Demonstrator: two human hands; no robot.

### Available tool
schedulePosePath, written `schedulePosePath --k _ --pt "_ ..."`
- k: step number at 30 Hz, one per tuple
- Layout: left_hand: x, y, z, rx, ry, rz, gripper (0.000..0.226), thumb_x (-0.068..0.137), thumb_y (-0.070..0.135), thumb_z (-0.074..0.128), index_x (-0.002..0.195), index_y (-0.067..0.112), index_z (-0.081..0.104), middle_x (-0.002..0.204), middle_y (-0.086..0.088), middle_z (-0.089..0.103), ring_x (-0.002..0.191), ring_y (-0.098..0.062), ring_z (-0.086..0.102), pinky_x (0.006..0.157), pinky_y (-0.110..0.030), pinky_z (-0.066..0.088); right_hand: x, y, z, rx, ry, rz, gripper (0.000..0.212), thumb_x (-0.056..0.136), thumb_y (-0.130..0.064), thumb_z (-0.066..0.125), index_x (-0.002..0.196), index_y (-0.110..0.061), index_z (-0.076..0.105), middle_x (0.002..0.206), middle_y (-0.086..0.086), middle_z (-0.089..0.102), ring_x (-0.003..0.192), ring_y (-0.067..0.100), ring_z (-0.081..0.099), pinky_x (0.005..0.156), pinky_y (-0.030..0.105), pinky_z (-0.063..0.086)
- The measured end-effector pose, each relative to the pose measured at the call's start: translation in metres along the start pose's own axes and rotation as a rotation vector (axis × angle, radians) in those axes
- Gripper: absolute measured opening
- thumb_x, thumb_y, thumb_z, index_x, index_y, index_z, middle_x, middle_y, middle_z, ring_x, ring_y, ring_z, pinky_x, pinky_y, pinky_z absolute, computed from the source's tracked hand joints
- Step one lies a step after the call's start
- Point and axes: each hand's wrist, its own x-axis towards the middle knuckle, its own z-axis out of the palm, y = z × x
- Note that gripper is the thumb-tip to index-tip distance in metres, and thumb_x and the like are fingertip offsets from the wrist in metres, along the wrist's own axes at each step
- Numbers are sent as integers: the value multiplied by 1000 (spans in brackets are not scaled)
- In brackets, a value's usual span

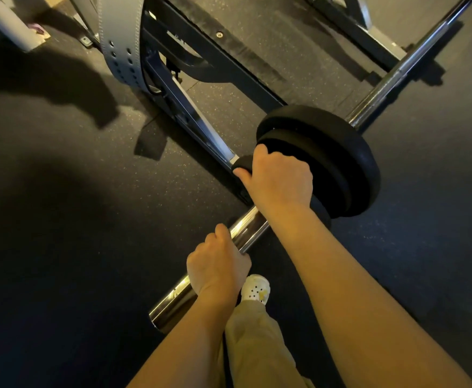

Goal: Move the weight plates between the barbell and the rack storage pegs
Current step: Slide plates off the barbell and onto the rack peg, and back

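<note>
The barbell (246, 228) runs diagonally across the dark rubber floor (61, 219), and everything here is best placed against its chrome sleeve. Two black weight plates (341, 163) sit side by side on that sleeve, toward the shaft end. The right hand (278, 177) is closed over the rim of a smaller black piece (241, 163) just outboard of them, probably a small plate, though it could be a collar, since the hand covers most of it. The left hand (218, 267) is wrapped around the bare sleeve nearer its free end, fingers curled over the top. The rack frame (201, 65) stands beyond the sleeve, with a grey belt (120, 37) hanging on it; no storage peg shows clearly. The step in hand seems to be drawing the outer piece off along the sleeve. To do it well, the left hand should press down and hold the bar from rolling, then clear out of the way, because it sits on the very path the piece must travel. The right hand should pull straight along the sleeve's axis, not tilted, or the bore will bind. The white shoe (255, 289) lies directly below the sleeve end, so take the load firmly before the piece comes free.
</note>
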Motion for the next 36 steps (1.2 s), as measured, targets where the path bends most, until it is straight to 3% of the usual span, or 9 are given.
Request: schedulePosePath --k 7,11,13,18,23,27,31,36 --pt "1 -6 1 -50 -14 31 44 82 39 67 116 20 46 100 -1 61 83 -18 61 67 -29 46 -53 23 4 303 117 133 35 91 -51 53 104 -19 50 80 -8 53 64 5 51 54 16 35" --pt "1 -7 0 -50 -30 35 52 80 39 70 121 19 45 108 -4 61 92 -22 62 74 -33 48 -93 44 13 784 -3 272 28 88 -35 64 107 -25 45 87 -18 51 78 -12 55 60 6 43" --pt "1 -6 -1 -44 -29 32 53 79 40 70 121 19 45 108 -4 61 92 -22 62 72 -33 46 -101 45 14 899 -32 327 31 87 -34 66 109 -24 46 92 -17 52 82 -16 54 63 3 43" --pt "2 -8 -1 -56 -16 57 48 82 39 68 119 19 46 106 -4 62 89 -21 62 66 -29 40 -87 35 4 759 -49 323 30 86 -49 62 101 -26 49 82 -15 54 74 -10 56 56 6 42" --pt "2 -7 0 -32 -31 57 43 84 39 66 115 18 44 99 -3 61 79 -19 59 63 -30 42 -43 5 -9 219 -85 158 42 88 -63 49 92 -21 44 75 -6 48 66 11 46 55 24 29" --pt "2 -6 1 -18 -32 56 41 85 40 65 113 19 44 96 -2 59 72 -15 51 62 -29 40 -21 -17 -5 0 -6 86 46 91 -62 44 94 -17 55 61 -6 35 51 9 33 47 23 19" --pt "0 -6 0 -12 -7 44 39 85 35 64 113 17 45 98 -3 59 74 -17 51 63 -30 40 -42 -8 -1 111 51 150 43 89 -65 43 87 -22 44 65 -6 45 54 9 42 50 21 25" --pt "0 -5 -2 -51 -20 53 47 82 35 68 120 19 45 106 -4 61 89 -21 60 68 -30 42 -101 24 12 651 12 236 25 88 -42 62 101 -29 44 82 -14 52 68 -2 54 56 10 38"
